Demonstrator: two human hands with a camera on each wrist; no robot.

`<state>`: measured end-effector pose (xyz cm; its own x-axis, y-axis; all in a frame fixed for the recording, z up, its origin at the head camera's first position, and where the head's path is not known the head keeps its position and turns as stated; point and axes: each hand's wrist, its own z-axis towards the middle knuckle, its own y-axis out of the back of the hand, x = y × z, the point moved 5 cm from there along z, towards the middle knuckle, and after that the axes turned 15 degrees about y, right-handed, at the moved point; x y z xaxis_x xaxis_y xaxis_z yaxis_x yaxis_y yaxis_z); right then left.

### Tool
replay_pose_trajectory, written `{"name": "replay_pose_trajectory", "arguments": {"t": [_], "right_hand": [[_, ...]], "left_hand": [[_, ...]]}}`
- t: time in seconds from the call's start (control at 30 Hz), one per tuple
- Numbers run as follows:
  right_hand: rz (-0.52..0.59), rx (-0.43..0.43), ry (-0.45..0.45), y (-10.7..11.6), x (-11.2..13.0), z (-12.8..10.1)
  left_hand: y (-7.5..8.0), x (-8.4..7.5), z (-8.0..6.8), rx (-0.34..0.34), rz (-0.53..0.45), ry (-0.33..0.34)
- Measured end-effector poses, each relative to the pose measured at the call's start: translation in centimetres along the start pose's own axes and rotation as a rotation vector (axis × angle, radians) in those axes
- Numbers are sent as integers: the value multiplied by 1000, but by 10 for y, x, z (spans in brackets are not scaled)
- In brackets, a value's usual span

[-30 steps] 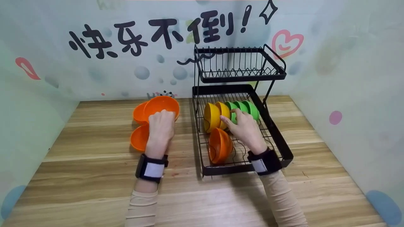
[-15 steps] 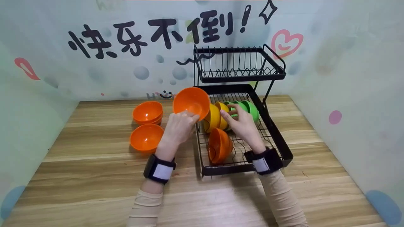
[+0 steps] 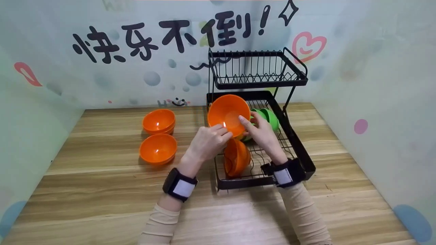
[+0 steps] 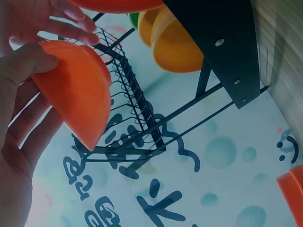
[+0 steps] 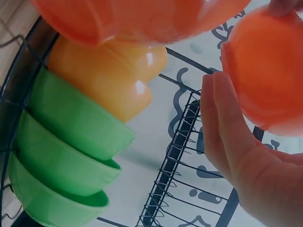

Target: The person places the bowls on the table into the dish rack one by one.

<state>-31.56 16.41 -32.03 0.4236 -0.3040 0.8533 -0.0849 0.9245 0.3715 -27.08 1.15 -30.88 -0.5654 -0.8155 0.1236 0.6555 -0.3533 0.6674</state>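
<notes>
Two-tier black wire dish rack (image 3: pixel 296 160) at centre right of frame, raised rim on all sides; upper tier (image 3: pixel 259 73) overhanging the rear of the lower tray. Lower tray holding green bowls (image 3: pixel 269 117) at the rear, yellow bowls (image 5: pixel 113 71) just in front, one orange bowl on edge (image 3: pixel 236 157) near the front rim. Open slots between that bowl and the yellow row. Bare wooden tabletop (image 3: pixel 85 197) across lower left and bottom.

Versus 0.5 s ago: carried orange bowl (image 3: pixel 227 114) shifted right, from above the rack's left rim to above the yellow row, now hiding it in the head view. Stacked orange bowls (image 3: pixel 159 121) and single orange bowl (image 3: pixel 158 148) at centre left unchanged.

Left hand (image 3: pixel 207 144) reaching up and right, thumb and fingers pinching the carried bowl's lower rim. Right hand (image 3: pixel 262 134) over the tray, fingers straight and close together, fingertips touching the bowl's right side.
</notes>
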Motion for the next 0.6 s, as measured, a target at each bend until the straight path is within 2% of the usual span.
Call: {"name": "replay_pose_trajectory", "arguments": {"t": [0.1,0.23,0.6], "right_hand": [[78,-25,-5,0,-1,1],[129,-51,-6,1,0,1],[147,-94,-27,3,0,0]], "left_hand": [[0,-3,0,-22,-11,-22],[-1,-5,0,-56,-17,-43],[-4,-6,0,-40,-55,-26]]}}
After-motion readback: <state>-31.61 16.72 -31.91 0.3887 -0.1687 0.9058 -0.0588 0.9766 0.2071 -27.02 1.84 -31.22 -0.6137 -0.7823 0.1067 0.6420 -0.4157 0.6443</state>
